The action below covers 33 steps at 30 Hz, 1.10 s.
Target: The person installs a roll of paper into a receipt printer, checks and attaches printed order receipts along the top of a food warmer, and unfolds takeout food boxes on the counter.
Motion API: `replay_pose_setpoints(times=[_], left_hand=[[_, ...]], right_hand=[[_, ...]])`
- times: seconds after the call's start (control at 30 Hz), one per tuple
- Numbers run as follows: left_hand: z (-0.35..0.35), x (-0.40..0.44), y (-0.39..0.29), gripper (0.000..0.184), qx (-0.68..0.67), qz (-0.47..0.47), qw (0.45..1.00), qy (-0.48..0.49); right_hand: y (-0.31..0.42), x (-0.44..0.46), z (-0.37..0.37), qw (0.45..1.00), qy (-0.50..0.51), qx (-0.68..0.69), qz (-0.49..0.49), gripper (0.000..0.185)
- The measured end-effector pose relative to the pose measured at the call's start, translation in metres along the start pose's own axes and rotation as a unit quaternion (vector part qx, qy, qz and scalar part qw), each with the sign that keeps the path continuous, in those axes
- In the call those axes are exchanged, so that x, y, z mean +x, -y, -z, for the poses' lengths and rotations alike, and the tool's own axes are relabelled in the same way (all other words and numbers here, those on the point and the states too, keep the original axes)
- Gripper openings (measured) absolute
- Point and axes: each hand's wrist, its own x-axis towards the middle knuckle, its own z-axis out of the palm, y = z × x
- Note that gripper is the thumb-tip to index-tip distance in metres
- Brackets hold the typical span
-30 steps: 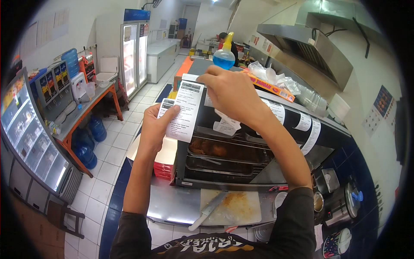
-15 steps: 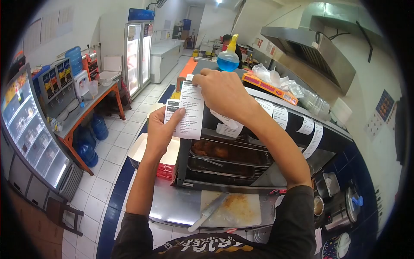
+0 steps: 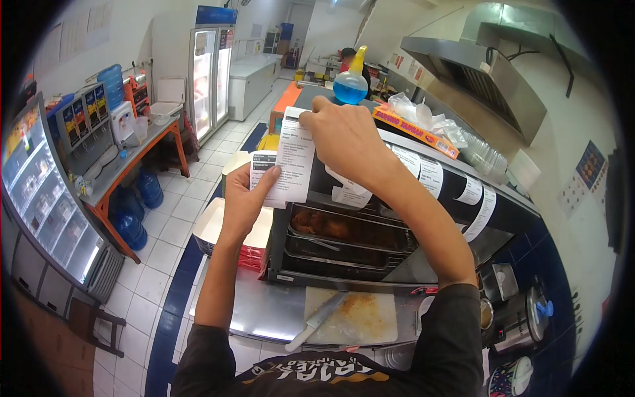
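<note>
Two overlapping printed paper receipts are held up in front of the warmer. My left hand [image 3: 250, 193] pinches the lower left of them, thumb on the front of a receipt with a dark header [image 3: 264, 163]. At the top of the longer receipt [image 3: 296, 159], my right hand [image 3: 340, 135] grips the upper right edge with bent fingers. Behind my hands stands a dark food warmer [image 3: 281, 258] with a tray of browned meat [image 3: 327, 226] on its upper rack. More receipts [image 3: 430, 177] hang along the warmer's top edge.
A knife [image 3: 317, 321] lies on a stained cutting board [image 3: 377, 314] on the metal counter. Stacked paper food trays [image 3: 248, 255] stand left of the warmer. On top are a blue spray bottle [image 3: 350, 86] and an orange box [image 3: 413, 131]. A person [image 3: 346, 59] is at the back.
The receipts and both hands stay together, with the right hand slightly higher. The longer receipt has shifted a little up and left. The camera view has moved slightly.
</note>
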Motion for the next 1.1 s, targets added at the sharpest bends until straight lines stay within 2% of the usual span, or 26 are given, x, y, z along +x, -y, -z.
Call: replay_pose_setpoints(times=[0.03,0.17,0.2,0.27,0.3,0.33,0.4,0.43,0.47,0.5,0.53,0.57,0.63,0.67,0.7,0.73,0.77,0.8,0.83,0.9,0.93,0.97,1.03,1.07,1.1], left_hand=[[0.002,0.0,0.004,0.023,-0.006,0.009,1.0,-0.004],[0.016,-0.009,0.01,0.025,-0.05,0.015,0.998,-0.038],[0.02,-0.012,0.011,0.025,-0.05,0.015,0.998,-0.036],[0.028,-0.023,0.014,0.029,0.004,-0.041,0.986,-0.162],[0.028,-0.032,0.016,0.031,0.031,-0.067,0.972,-0.224],[0.026,-0.045,0.012,0.031,0.03,-0.068,0.973,-0.221],[0.02,-0.086,0.001,0.033,0.016,-0.05,0.994,-0.096],[0.002,-0.106,0.006,0.037,-0.103,-0.039,0.994,-0.008],[-0.016,-0.111,-0.019,0.03,-0.136,-0.027,0.973,0.183],[-0.036,-0.116,-0.034,0.027,-0.127,-0.011,0.959,0.254],[-0.049,-0.119,-0.028,0.025,-0.09,-0.047,0.955,0.277],[-0.066,-0.124,-0.027,0.023,-0.099,-0.021,0.961,0.256],[-0.087,-0.128,-0.011,0.024,-0.071,-0.092,0.981,0.152],[-0.091,-0.131,-0.006,0.024,-0.073,-0.09,0.981,0.155],[-0.095,-0.133,-0.001,0.024,-0.076,-0.071,0.989,0.101],[-0.099,-0.134,0.004,0.023,-0.077,-0.053,0.994,0.048],[-0.101,-0.133,0.01,0.023,-0.078,-0.053,0.994,0.05],[-0.103,-0.129,0.016,0.022,-0.041,-0.11,0.992,0.05],[-0.105,-0.125,0.019,0.02,-0.005,-0.168,0.985,0.049],[-0.108,-0.118,0.021,0.018,0.013,-0.173,0.983,0.056],[-0.106,-0.114,0.02,0.018,0.06,-0.196,0.972,0.113],[-0.106,-0.11,0.017,0.018,0.107,-0.22,0.955,0.17],[-0.115,-0.106,0.009,0.019,0.122,-0.203,0.948,0.213],[-0.121,-0.104,0.008,0.02,0.136,-0.208,0.939,0.24],[-0.127,-0.1,0.008,0.02,0.15,-0.214,0.928,0.266]], right_hand=[[0.0,0.0,0.002,0.999,0.033,-0.002,-0.013,0.025],[-0.002,-0.014,0.008,0.999,0.034,0.004,-0.018,0.024],[-0.001,-0.021,0.012,0.998,-0.037,0.049,-0.027,0.018],[-0.002,-0.032,0.02,0.97,-0.201,0.133,-0.025,0.018],[-0.001,-0.039,0.022,0.971,-0.2,0.131,-0.026,0.018],[0.0,-0.048,0.024,0.939,-0.238,0.239,-0.069,0.019],[0.008,-0.065,0.022,0.851,-0.287,0.414,-0.146,0.02],[0.014,-0.072,0.018,0.852,-0.285,0.413,-0.151,0.02],[0.021,-0.079,0.015,0.8,-0.306,0.483,-0.184,0.019],[0.028,-0.086,0.01,0.739,-0.324,0.549,-0.216,0.02],[0.033,-0.092,0.003,0.729,-0.335,0.55,-0.232,0.02],[0.036,-0.1,-0.004,0.728,-0.332,0.551,-0.236,0.02],[0.042,-0.117,-0.019,0.679,-0.379,0.558,-0.289,0.02],[0.045,-0.127,-0.024,0.677,-0.4,0.543,-0.296,0.017],[0.048,-0.138,-0.031,0.677,-0.401,0.54,-0.298,0.017],[0.051,-0.15,-0.038,0.659,-0.411,0.556,-0.297,0.015],[0.054,-0.162,-0.044,0.64,-0.42,0.572,-0.294,0.013],[0.055,-0.178,-0.045,0.678,-0.406,0.528,-0.311,0.01],[0.055,-0.191,-0.045,0.678,-0.408,0.526,-0.312,0.01],[0.05,-0.215,-0.041,0.712,-0.326,0.54,-0.31,0.012],[0.043,-0.227,-0.034,0.727,-0.266,0.548,-0.317,0.013],[0.034,-0.233,-0.032,0.727,-0.268,0.545,-0.319,0.013],[0.015,-0.241,-0.028,0.776,-0.241,0.535,-0.232,0.012],[0.009,-0.248,-0.026,0.749,-0.216,0.585,-0.224,0.013],[0.003,-0.252,-0.024,0.748,-0.219,0.583,-0.228,0.013]])
